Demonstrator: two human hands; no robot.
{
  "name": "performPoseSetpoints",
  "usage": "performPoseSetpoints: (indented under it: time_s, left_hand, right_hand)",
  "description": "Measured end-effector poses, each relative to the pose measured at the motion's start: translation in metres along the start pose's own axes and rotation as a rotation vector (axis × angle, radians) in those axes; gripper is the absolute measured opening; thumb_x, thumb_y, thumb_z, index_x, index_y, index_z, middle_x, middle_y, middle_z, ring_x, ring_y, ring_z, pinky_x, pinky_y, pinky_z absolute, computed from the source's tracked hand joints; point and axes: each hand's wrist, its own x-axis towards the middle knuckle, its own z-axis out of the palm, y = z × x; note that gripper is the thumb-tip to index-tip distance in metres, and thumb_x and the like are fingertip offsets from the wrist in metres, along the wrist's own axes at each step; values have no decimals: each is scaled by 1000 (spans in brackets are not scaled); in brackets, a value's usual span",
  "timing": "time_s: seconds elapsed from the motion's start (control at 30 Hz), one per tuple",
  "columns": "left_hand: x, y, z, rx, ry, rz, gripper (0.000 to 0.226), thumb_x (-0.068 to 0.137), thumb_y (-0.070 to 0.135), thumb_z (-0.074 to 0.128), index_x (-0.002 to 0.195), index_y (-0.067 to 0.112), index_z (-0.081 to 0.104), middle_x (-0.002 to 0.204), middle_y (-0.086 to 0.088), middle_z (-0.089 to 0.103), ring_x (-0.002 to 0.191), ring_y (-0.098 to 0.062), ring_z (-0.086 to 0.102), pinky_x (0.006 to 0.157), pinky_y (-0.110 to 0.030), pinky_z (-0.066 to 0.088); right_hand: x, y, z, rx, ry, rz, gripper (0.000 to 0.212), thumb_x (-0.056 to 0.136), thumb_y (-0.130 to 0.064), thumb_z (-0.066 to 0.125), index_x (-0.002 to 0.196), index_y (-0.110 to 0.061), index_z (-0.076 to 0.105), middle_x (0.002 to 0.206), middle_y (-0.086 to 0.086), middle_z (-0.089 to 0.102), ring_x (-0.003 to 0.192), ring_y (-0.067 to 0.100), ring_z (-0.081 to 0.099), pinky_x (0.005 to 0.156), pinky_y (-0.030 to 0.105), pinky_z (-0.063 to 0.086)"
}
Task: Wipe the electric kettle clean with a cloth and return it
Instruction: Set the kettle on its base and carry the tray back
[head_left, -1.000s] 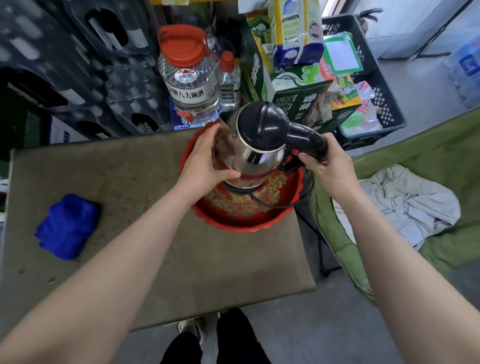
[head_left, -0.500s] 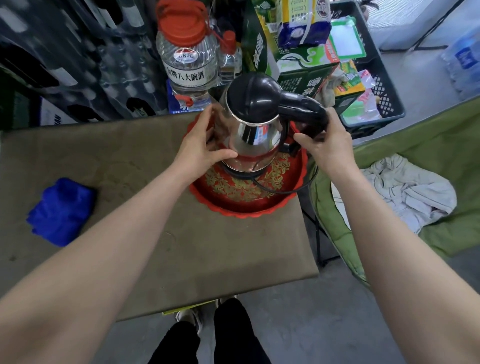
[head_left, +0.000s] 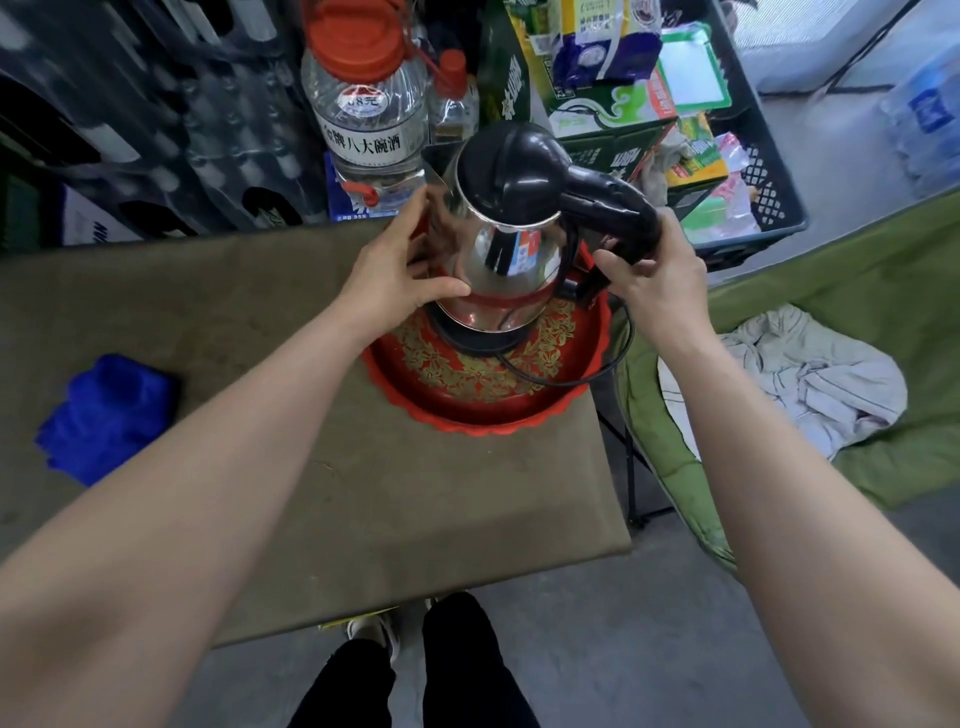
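A shiny steel electric kettle with a black lid and black handle stands on its black base inside a red tray with gold flowers, at the table's far right. My left hand cups the kettle's left side. My right hand grips the black handle on the right. A crumpled blue cloth lies on the table's left side, apart from both hands. A black power cord loops out of the base across the tray.
Behind the olive-covered table stand a big clear jug with a red cap, a small bottle, green cartons and a dark crate. A green chair holding a whitish garment sits to the right. My legs show below the table edge.
The kettle has come down from a tilted, raised pose onto its base in the tray. Both hands stayed on it.
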Motion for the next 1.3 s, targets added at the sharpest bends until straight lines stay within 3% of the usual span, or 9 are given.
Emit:
performPoseSetpoints:
  time_s: [0.13, 0.33, 0.63, 0.8, 0.87, 0.93, 1.03, 1.1, 1.3]
  left_hand:
    - [-6, -7, -4, -29, 4, -28, 112, 69, 19, 86, 154, 34, 14, 159, 4, 27, 139, -17, 39, 109, -36, 43]
    - [-21, -11, 9, -73, 32, -29, 115, 67, 10, 86, 153, 33, 14, 144, 20, 31, 137, -8, 38, 110, -32, 41]
    - [-28, -27, 17, -53, 35, -58, 112, 70, 21, 85, 153, 35, 11, 157, 11, 28, 137, -7, 40, 113, -38, 39]
    - [-31, -32, 18, -25, 33, -60, 112, 69, 28, 85, 152, 39, 10, 152, 20, 29, 136, 0, 39, 114, -37, 37]
    - [-35, -37, 16, 84, 85, -40, 112, 67, 38, 85, 152, 40, 12, 155, 16, 30, 141, -4, 33, 116, -40, 34]
    - [-44, -45, 14, 178, 239, -77, 104, 70, 39, 82, 152, 35, 18, 155, 6, 35, 142, -11, 32, 117, -42, 30]
    - [-66, -62, 24, 261, 518, -337, 92, 79, 31, 77, 152, 19, 23, 153, -10, 36, 144, -26, 24, 117, -42, 26]
    - [-78, -77, 42, 205, 519, -564, 95, 80, 33, 76, 153, 11, 19, 153, -18, 33, 145, -33, 21, 115, -45, 26]
    - [-81, -103, 82, 35, 513, -668, 75, 79, 14, 76, 142, 9, 37, 125, -16, 64, 115, -35, 62, 101, -43, 46]
  right_hand:
    - [-1, -2, 2, -22, -40, -24, 34, 88, -33, 74, 112, -26, 52, 91, 2, 73, 82, 23, 73, 82, 53, 60]
    - [-14, 7, 0, -33, -37, 9, 32, 91, -24, 74, 114, -21, 52, 82, -12, 62, 82, 18, 64, 81, 40, 55]
    - [-15, 9, 6, -16, -69, 23, 37, 90, -21, 75, 119, -22, 52, 84, -14, 62, 91, 23, 71, 88, 51, 59]
    - [-13, 15, -2, -30, -185, 34, 48, 90, -2, 68, 130, -24, 52, 108, -4, 67, 94, 4, 61, 80, 8, 47]
    - [-5, 26, -7, 12, -206, 83, 51, 90, 9, 60, 126, -26, 57, 115, -8, 68, 100, -2, 61, 88, 19, 52]
    - [11, 39, -11, 23, -126, 132, 51, 89, 14, 51, 120, -25, 61, 114, -7, 68, 101, 7, 65, 95, 36, 58]
    - [42, 48, -14, -31, -109, 137, 37, 98, -3, 54, 129, -23, 63, 119, -2, 69, 110, 16, 65, 101, 40, 54]
    - [64, 49, -6, -52, -212, 136, 36, 100, -13, 58, 135, -21, 62, 124, 0, 67, 112, 19, 64, 101, 39, 53]
    - [125, 79, 44, 80, -488, 360, 68, 91, -55, 58, 145, -13, 54, 147, 15, 58, 132, 35, 58, 115, 52, 44]
